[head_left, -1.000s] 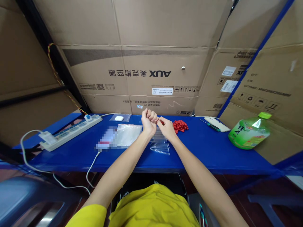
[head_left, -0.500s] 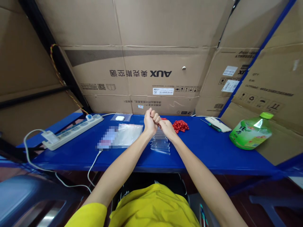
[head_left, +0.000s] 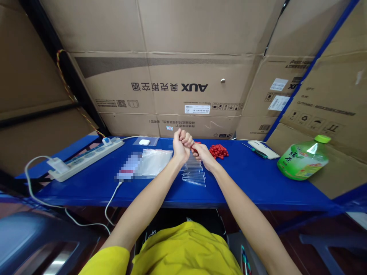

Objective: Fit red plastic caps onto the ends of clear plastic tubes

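My left hand is closed in a fist above the table, thumb side up. Whatever its fingers wrap round is hidden. Close against it on the right, my right hand is closed in a pinch, and a small red piece shows at its fingertips. Below both hands, a row of thin clear tubes lies on the blue table, partly covered by the hands. A pile of small red pieces, like rubber caps, sits just right of my right hand.
Left of the hands lie a clear plastic bag, a blurred-out phone, a white earphone case and a power strip. At right are a screwdriver, a white flat object and a green bottle. Cardboard walls the back.
My hands stay together above the tubes. The right fingers have shifted slightly at the left fist, and more red shows between the hands. The view has tilted a little.
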Action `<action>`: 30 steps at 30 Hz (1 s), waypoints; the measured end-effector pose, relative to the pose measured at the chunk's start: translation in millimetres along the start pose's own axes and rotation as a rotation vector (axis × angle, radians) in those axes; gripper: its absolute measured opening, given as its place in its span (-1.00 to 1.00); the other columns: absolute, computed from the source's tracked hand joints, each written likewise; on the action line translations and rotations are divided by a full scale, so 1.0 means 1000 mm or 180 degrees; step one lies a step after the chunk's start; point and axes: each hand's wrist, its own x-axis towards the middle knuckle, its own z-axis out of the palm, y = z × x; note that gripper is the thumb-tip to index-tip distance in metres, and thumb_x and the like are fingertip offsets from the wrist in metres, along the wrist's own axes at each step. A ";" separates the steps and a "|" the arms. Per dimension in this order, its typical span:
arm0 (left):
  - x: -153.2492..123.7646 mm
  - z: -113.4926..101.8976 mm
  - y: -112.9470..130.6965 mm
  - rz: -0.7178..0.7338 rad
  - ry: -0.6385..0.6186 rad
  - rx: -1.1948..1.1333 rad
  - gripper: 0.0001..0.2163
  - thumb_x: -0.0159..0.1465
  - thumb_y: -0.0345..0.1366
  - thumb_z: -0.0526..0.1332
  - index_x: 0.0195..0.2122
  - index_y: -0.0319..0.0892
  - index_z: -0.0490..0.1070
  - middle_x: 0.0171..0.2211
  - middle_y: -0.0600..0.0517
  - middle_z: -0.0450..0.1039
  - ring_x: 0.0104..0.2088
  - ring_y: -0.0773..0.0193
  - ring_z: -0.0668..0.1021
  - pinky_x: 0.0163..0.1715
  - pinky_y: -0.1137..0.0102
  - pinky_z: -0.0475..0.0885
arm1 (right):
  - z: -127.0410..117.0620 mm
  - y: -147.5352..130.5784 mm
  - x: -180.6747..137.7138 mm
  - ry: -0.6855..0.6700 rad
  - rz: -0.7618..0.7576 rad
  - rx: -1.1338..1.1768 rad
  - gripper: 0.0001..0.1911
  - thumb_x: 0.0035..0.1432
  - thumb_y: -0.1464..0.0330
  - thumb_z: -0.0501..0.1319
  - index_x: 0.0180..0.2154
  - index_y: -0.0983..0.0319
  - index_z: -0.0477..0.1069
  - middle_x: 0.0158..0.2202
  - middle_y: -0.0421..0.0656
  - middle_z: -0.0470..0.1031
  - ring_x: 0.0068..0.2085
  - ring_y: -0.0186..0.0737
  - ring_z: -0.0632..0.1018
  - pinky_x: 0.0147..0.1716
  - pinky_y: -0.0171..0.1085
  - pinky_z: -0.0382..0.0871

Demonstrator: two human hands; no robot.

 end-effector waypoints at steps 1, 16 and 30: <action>0.000 0.000 0.000 -0.0011 0.0008 0.0011 -0.52 0.38 -0.18 0.15 -0.58 -0.13 -0.13 -0.68 0.22 -0.21 -0.71 0.47 0.02 -0.68 0.46 -0.03 | 0.000 0.001 0.000 -0.0003 0.0002 -0.0028 -0.72 0.14 0.17 0.16 -0.49 0.18 0.22 -0.62 -0.36 0.06 -0.64 -0.47 0.00 -0.64 -0.39 -0.19; -0.006 0.014 -0.007 0.0181 0.0702 0.0248 -0.51 0.36 -0.16 0.20 -0.53 -0.11 -0.15 -0.66 0.25 -0.26 -0.71 0.51 -0.08 -0.70 0.49 -0.11 | 0.005 0.015 0.013 0.0291 -0.0792 -0.0721 -0.73 0.09 0.17 0.07 -0.54 0.15 0.11 -0.60 -0.33 0.01 -0.49 -0.36 0.11 -0.48 -0.33 0.00; 0.008 -0.011 0.007 0.0148 0.0666 -0.0425 -0.60 0.40 -0.22 0.06 -0.55 -0.13 -0.08 -0.66 0.21 -0.13 -0.69 0.44 0.10 -0.63 0.48 0.10 | 0.006 0.007 -0.002 0.0965 -0.1759 -0.2771 -0.78 0.34 0.29 0.01 -0.20 0.18 0.40 -0.30 -0.11 0.52 -0.27 -0.15 0.48 -0.23 -0.28 0.22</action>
